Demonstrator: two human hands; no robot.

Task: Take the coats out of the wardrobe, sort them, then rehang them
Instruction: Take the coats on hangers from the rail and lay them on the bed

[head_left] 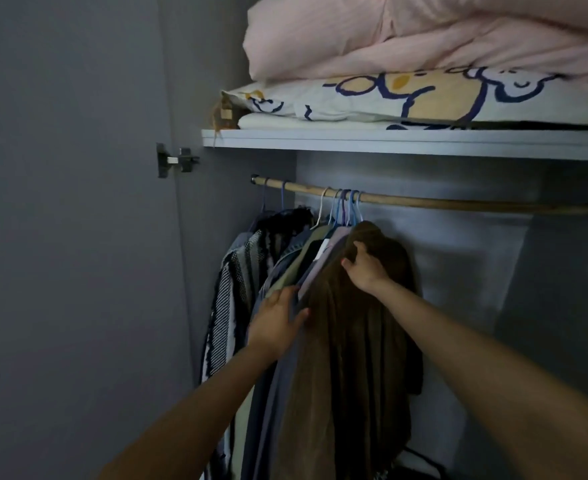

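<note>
Inside the grey wardrobe, a row of coats hangs bunched toward the left half of a horizontal wooden rail, under a pale grey shelf. The rightmost garment is a brown, soft-looking coat, hanging full length from a pale blue plastic hanger hooked on the rail. The right hand is on this coat's shoulder just below the collar, fingers curled over the fabric and gripping it. The left hand lies lower and to the left, its fingers fairly straight and pressed flat against the edge of a grey-blue coat that hangs directly beside the brown one; the thumb touches the brown coat's front edge.

Further left hang an olive-green garment, a blue denim piece, and a black-and-white striped knit coat nearest the wardrobe's side wall. The right half of the rail is bare wood.

On the shelf above sit a folded pink quilt stacked on a white cushion printed with navy and yellow cartoon shapes. A metal door hinge is fixed to the open grey door at left.
</note>
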